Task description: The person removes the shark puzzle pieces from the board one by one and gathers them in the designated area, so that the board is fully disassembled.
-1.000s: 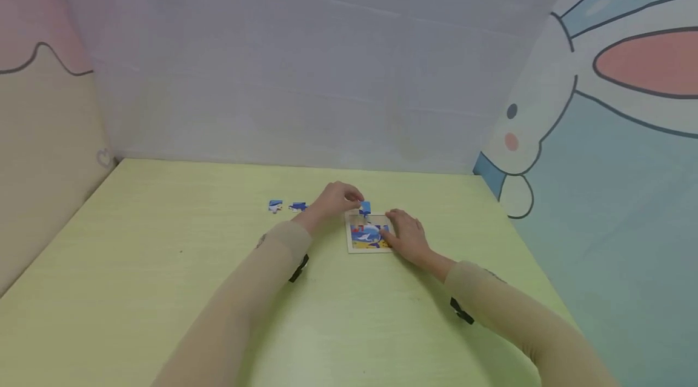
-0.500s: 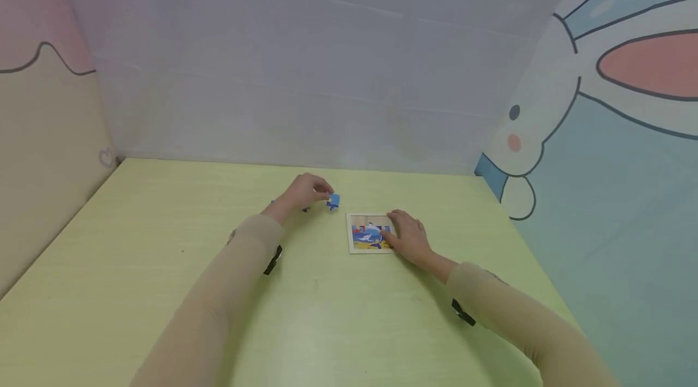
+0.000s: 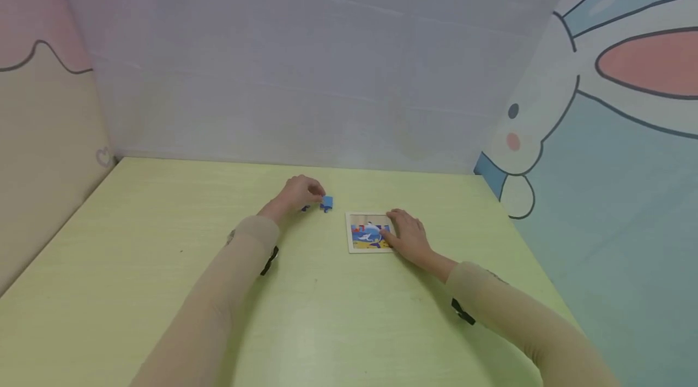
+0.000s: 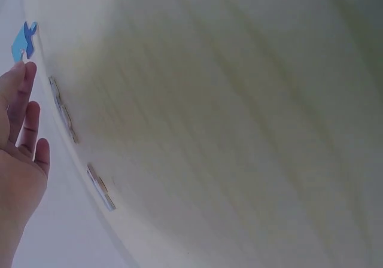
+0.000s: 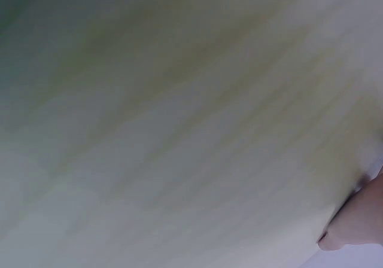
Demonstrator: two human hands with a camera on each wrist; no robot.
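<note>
My left hand (image 3: 296, 194) pinches a blue puzzle piece (image 3: 327, 201) between thumb and finger, to the left of the framed puzzle. In the left wrist view the piece (image 4: 23, 43) stands up from the fingertips of the hand (image 4: 21, 142), above the surface. On the right edge of the puzzle's pale frame (image 3: 350, 238) lies my right hand (image 3: 409, 238), fingers extended, thumb over the picture. The lower part shows a dolphin picture (image 3: 366, 235); bare wood shows along the top. The right wrist view catches only part of that hand (image 5: 356, 220).
Another puzzle piece (image 3: 305, 208) lies just below my left hand in the head view. Two loose pieces, one (image 4: 63, 109) and another (image 4: 100, 187), lie on the table in the left wrist view. Walls stand behind and beside the pale yellow-green table (image 3: 163, 241).
My left hand has moved left from the top of the puzzle frame, carrying the blue piece away with it, and now covers one loose piece. My right hand has stayed on the frame.
</note>
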